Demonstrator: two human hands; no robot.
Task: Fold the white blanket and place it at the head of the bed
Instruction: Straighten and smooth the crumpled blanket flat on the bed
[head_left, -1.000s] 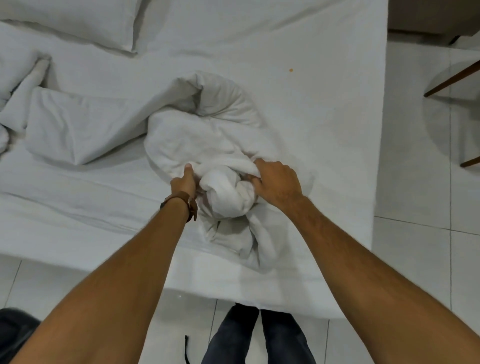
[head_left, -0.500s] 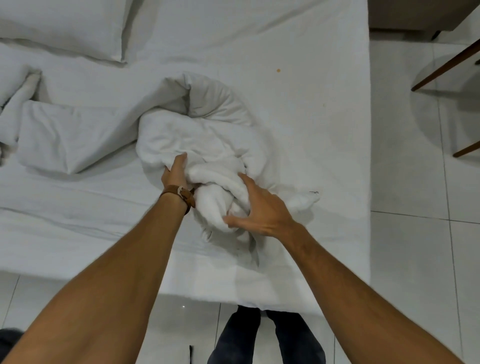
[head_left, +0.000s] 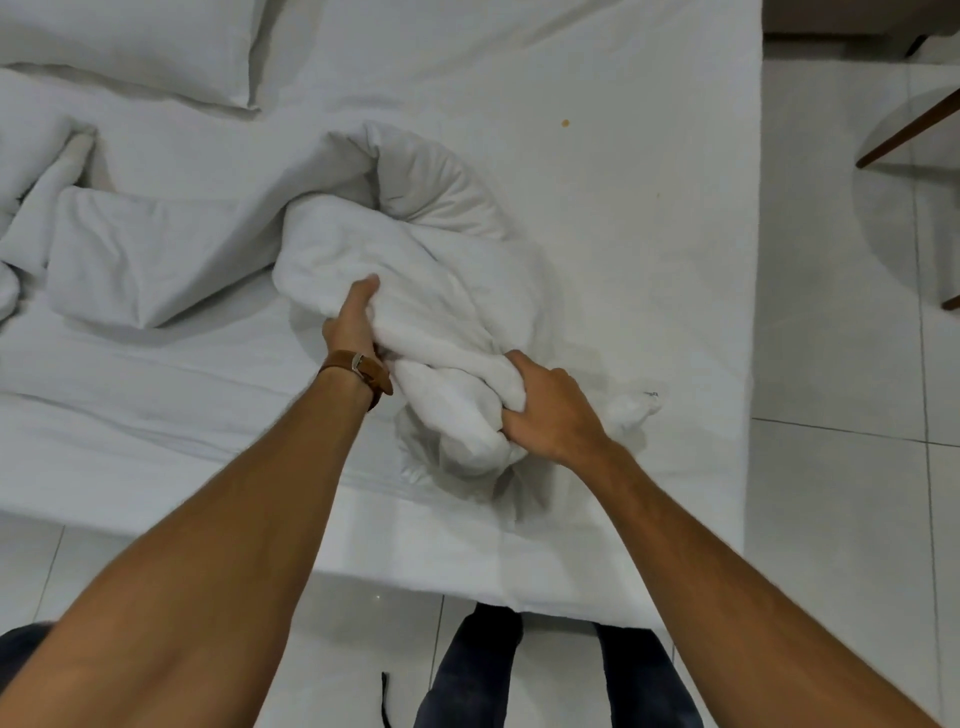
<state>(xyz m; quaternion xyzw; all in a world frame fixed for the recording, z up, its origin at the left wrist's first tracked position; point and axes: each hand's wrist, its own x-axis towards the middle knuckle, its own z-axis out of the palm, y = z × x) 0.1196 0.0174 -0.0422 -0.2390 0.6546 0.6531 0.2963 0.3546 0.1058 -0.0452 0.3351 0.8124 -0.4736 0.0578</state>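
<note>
The white blanket (head_left: 415, 270) lies crumpled in a heap near the middle of the bed (head_left: 597, 218), stretching left in a flatter fold. My left hand (head_left: 353, 322), with a brown watch strap on the wrist, grips the heap's left side, thumb on top. My right hand (head_left: 550, 410) clutches a bunched part at the heap's near right end, close to the bed's near edge. A small corner of the blanket pokes out to the right of my right hand.
A pillow (head_left: 130, 47) lies at the far left corner. More rumpled white bedding (head_left: 31, 171) sits at the left edge. Tiled floor (head_left: 841, 493) runs along the bed's right side, with wooden chair legs (head_left: 909, 130) at far right. My dark trouser legs stand below the bed.
My left hand slid up the heap's left side. My right hand came off the top of the bunch, moved to its near right side and closed on the fabric.
</note>
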